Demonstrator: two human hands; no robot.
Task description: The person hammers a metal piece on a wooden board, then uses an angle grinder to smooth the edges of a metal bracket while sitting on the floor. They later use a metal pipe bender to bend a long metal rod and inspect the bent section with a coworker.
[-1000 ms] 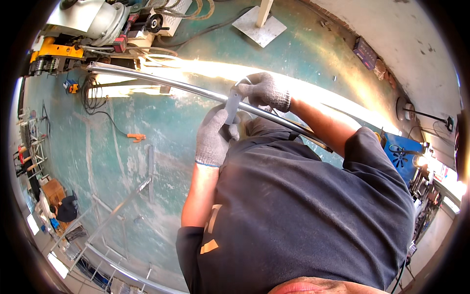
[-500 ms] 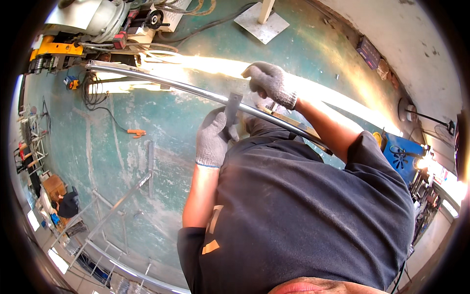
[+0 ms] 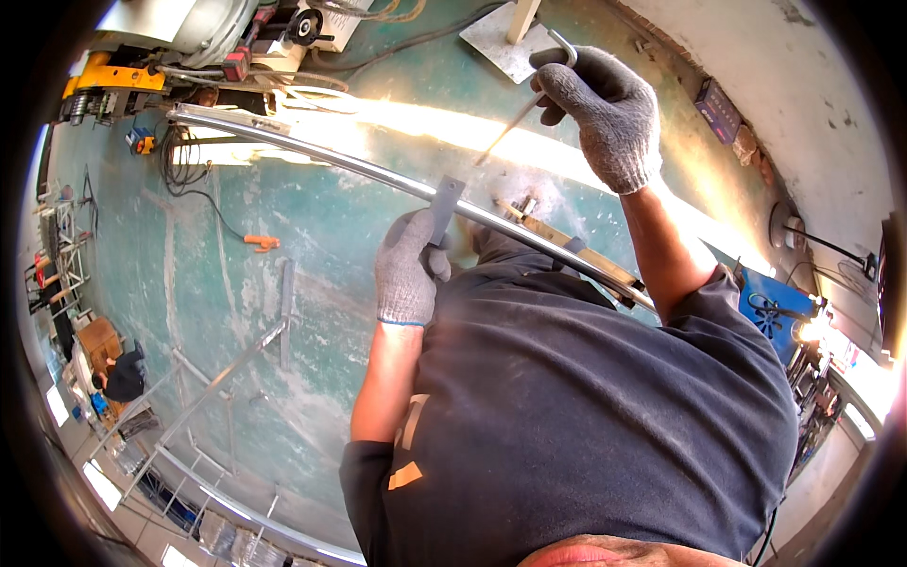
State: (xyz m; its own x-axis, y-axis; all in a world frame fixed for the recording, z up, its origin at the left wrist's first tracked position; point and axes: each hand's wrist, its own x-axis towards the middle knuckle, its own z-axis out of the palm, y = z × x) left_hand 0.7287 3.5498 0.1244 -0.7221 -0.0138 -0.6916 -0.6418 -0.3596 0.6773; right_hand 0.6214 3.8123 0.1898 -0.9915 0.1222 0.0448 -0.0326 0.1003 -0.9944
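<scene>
My left hand (image 3: 406, 269), in a grey knit glove, grips a flat dark metal plate (image 3: 443, 214) between thumb and fingers. The plate, with a small hole near its upper end, lies across a long shiny metal tube (image 3: 350, 164). In my right hand (image 3: 609, 118), also gloved and raised beyond the tube, is a thin metal rod (image 3: 510, 129) with a curved upper end. The rod's lower tip points down toward the floor, apart from the tube and plate.
A machine with a yellow part (image 3: 111, 83) stands by the tube's far left end. An orange clamp (image 3: 262, 243) on a black cable lies on the floor. A tubular metal frame (image 3: 227, 374) is at lower left, a blue box (image 3: 770, 307) at right. A post base (image 3: 510, 47) stands ahead.
My right hand has risen up and to the right, away from the tube, and the thin rod now shows in it. My left hand still holds the plate at the tube, nearly unmoved.
</scene>
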